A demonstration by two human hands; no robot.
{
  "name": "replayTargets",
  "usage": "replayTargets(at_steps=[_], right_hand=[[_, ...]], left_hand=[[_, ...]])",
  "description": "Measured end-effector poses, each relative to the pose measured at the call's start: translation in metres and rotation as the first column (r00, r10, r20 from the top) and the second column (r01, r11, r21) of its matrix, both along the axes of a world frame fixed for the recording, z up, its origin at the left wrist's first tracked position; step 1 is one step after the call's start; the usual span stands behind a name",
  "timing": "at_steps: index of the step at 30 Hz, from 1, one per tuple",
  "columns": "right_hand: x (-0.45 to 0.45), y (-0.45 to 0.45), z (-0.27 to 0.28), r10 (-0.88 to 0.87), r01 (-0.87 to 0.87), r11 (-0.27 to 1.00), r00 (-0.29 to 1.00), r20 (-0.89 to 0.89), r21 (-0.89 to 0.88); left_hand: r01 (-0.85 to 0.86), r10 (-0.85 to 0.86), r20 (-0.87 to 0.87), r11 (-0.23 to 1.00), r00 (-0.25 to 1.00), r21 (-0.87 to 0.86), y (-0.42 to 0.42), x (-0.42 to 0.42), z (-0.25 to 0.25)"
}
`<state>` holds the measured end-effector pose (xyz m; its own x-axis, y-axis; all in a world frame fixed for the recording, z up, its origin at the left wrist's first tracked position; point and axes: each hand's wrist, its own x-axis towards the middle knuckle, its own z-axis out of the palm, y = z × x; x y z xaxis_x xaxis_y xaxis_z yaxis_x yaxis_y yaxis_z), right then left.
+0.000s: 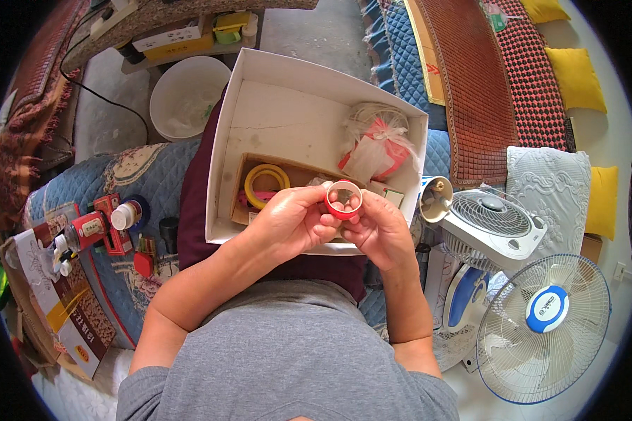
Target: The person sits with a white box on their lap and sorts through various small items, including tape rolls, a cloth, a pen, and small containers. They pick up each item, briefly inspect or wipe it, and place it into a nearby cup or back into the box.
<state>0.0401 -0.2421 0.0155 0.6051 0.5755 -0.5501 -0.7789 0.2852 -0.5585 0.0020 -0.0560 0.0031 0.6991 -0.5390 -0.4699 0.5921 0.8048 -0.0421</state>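
Observation:
Between my two hands, above the near side of a white cardboard box, I hold a small roll of red tape point(343, 212) with a pale core. My left hand point(301, 216) grips its left rim and my right hand point(380, 223) its right rim; some fingertips show through the core. The white box point(287, 108) rests on my lap. Inside it, a smaller brown cardboard box point(242, 181) holds a yellow tape roll point(248, 185) and something pink, partly hidden by my left hand. At the box's right side lies a tied clear plastic bag point(376, 150) with red and white contents.
On the right stand a white box fan point(490, 210), a round fan point(545, 326), a blue and white iron point(463, 300) and a cream container point(433, 205). To the left are a white bin point(187, 100), a dark cup point(169, 231), a red bottle point(89, 229) and a printed carton point(68, 300).

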Motion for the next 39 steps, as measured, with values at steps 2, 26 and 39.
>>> replayTargets(at_steps=[2,26,39], right_hand=[[0.001,0.000,0.000,-0.002,0.002,1.000,0.999,-0.033,0.019],[-0.013,0.022,0.004,0.452,0.512,0.766,0.002,0.892,-0.389],[0.003,0.018,-0.001,0.427,0.349,0.823,0.140,0.893,-0.448]], left_hand=[[-0.012,0.012,-0.002,1.000,1.000,-0.013,-0.001,-0.001,-0.003],[-0.175,0.174,0.024,0.979,0.985,0.102,0.000,-0.002,-0.015],[-0.189,0.185,0.076,0.980,0.980,0.060,-0.001,-0.001,-0.012]])
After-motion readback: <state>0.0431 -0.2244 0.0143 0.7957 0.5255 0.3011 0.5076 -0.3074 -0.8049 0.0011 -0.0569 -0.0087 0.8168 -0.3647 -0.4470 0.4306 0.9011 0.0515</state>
